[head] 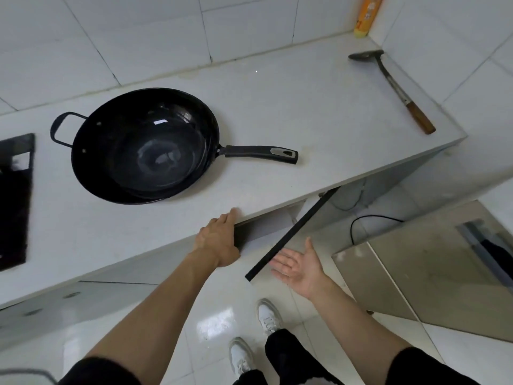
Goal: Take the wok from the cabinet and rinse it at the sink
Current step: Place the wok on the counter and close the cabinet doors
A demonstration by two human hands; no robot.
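Wok [144, 145] sits upright on the white counter [277, 107], centre-left of frame, already out of the cabinet. Looks like a second, smaller dark pan nested inside it, so expect the stack to shift if tilted. Long straight handle [261, 154] points toward frame right; loop helper handle [62, 129] on the opposite rim, frame left. Judging by look: dark steel, rigid, fairly heavy, glossy inside, probably slick once wet. Best hold is the long handle plus the loop for two-hand carry.

Left hand [219, 240], lower centre, rests on the counter's front edge, fingers extended, gripping nothing. Right hand [301, 266], just right of it, palm up, fingers spread, empty, beside the edge of the open cabinet door [294, 232].

Spatula [394, 87] with wooden grip lies upper right; orange bottle [367, 15] in the top corner; dark cooktop [15, 201] at the left edge. Sink not in view.
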